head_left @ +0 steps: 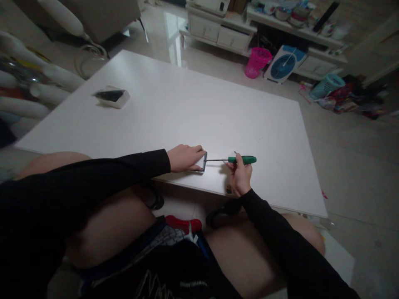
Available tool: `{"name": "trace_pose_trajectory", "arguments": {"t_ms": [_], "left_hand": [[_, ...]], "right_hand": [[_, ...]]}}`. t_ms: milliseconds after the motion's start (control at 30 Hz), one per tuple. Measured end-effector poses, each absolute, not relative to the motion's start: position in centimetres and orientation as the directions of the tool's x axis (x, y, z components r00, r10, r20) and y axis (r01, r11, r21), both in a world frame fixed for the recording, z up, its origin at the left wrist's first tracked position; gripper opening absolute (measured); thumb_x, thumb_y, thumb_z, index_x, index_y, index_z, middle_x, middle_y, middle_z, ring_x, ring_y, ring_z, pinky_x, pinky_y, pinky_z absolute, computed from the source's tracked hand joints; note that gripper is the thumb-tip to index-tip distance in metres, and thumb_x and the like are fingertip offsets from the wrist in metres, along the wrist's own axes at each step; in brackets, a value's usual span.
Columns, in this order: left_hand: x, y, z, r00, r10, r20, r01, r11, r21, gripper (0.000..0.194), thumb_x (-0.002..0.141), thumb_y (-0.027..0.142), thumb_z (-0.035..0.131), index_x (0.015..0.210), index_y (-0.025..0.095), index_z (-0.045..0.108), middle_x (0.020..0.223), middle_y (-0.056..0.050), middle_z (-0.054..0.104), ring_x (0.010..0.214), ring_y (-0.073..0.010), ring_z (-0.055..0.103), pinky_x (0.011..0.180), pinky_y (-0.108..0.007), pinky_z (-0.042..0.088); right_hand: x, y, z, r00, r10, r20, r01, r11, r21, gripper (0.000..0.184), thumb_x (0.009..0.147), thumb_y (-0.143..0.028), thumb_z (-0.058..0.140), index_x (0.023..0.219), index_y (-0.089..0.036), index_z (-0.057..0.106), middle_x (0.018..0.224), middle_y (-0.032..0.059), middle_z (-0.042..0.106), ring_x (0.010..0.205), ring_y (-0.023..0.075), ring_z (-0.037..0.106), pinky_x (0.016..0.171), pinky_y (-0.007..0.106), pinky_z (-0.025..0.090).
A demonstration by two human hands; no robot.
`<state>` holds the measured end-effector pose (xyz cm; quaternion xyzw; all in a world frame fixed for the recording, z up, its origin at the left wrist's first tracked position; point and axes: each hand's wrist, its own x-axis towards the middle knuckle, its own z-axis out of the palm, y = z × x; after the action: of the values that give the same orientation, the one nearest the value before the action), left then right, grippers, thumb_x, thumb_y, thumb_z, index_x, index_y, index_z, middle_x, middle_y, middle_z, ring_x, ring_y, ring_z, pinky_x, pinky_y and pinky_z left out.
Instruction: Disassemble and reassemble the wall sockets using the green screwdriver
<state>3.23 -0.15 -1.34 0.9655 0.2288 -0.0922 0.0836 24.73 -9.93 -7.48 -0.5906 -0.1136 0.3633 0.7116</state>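
My left hand (185, 158) lies at the near edge of the white table, its fingers and thumb closed on a small flat rectangular case (204, 166) with a dark-grey rim. Most of the case is hidden under that hand. In my right hand (242, 177) is a screwdriver (248, 160) with a green handle, gripped between thumb and fingers. Its thin metal shaft points left and the tip meets the right edge of the case. A thin, pale piece also shows by the right fingers; I cannot make out what it is.
On the white table (199, 104), a small white box (120, 99) with a dark object in it stands at the far left. Beyond the table are a pink basket (258, 62), a blue-and-white fan (283, 65) and white cabinets (218, 33). My knees are below the near edge.
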Motion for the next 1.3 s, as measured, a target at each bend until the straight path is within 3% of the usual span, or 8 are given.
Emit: {"name": "trace_pose_trajectory", "arguments": {"t_ms": [467, 700, 833, 1067, 1300], "left_hand": [[3.2, -0.1, -0.9, 0.892, 0.391, -0.226, 0.421, -0.901, 0.102, 0.052, 0.102, 0.054, 0.059, 0.135, 0.014, 0.054, 0.131, -0.017, 0.066, 0.094, -0.0273, 0.071, 0.074, -0.034, 0.052], [3.2, -0.2, -1.0, 0.897, 0.392, -0.203, 0.420, -0.899, 0.122, 0.051, 0.102, 0.052, 0.060, 0.134, 0.013, 0.054, 0.130, -0.016, 0.066, 0.093, -0.0271, 0.071, 0.074, -0.036, 0.052], [3.3, -0.4, -1.2, 0.891, 0.409, -0.200, 0.436, -0.892, 0.120, 0.051, 0.103, 0.053, 0.059, 0.135, 0.013, 0.055, 0.130, -0.017, 0.066, 0.095, -0.0276, 0.071, 0.074, -0.036, 0.052], [3.5, -0.6, -1.2, 0.890, 0.405, -0.210, 0.435, -0.893, 0.118, 0.054, 0.103, 0.053, 0.061, 0.137, 0.012, 0.054, 0.134, -0.019, 0.065, 0.103, -0.0291, 0.070, 0.078, -0.035, 0.052], [3.6, -0.6, -1.1, 0.893, 0.397, -0.210, 0.422, -0.903, 0.087, 0.051, 0.103, 0.053, 0.059, 0.134, 0.012, 0.055, 0.130, -0.017, 0.065, 0.102, -0.0289, 0.069, 0.075, -0.035, 0.051]], "right_hand": [[24.0, -12.1, -8.7, 0.723, 0.589, -0.362, -0.469, 0.034, -0.882, 0.050, 0.068, -0.054, 0.096, 0.077, -0.017, 0.064, 0.067, -0.0034, 0.073, 0.055, 0.0095, 0.071, 0.060, 0.021, 0.067], [24.0, -11.3, -4.7, 0.706, 0.708, -0.020, -0.081, 0.053, -0.995, 0.049, 0.078, -0.058, 0.086, 0.090, -0.018, 0.060, 0.070, -0.0010, 0.074, 0.051, 0.0138, 0.071, 0.053, 0.026, 0.064], [23.8, -10.2, -3.4, 0.685, 0.725, 0.072, 0.010, 0.090, -0.996, 0.048, 0.079, -0.054, 0.086, 0.094, -0.022, 0.053, 0.068, -0.0050, 0.071, 0.047, 0.0128, 0.068, 0.048, 0.025, 0.060], [24.0, -10.4, -6.7, 0.747, 0.640, -0.179, -0.267, 0.042, -0.963, 0.051, 0.074, -0.057, 0.088, 0.090, -0.019, 0.058, 0.069, -0.0061, 0.069, 0.051, 0.0106, 0.069, 0.054, 0.024, 0.064], [24.2, -11.0, -7.5, 0.718, 0.594, -0.364, -0.450, -0.003, -0.893, 0.040, 0.076, -0.043, 0.093, 0.078, -0.015, 0.064, 0.067, -0.0035, 0.071, 0.056, 0.0092, 0.070, 0.059, 0.020, 0.066]]}}
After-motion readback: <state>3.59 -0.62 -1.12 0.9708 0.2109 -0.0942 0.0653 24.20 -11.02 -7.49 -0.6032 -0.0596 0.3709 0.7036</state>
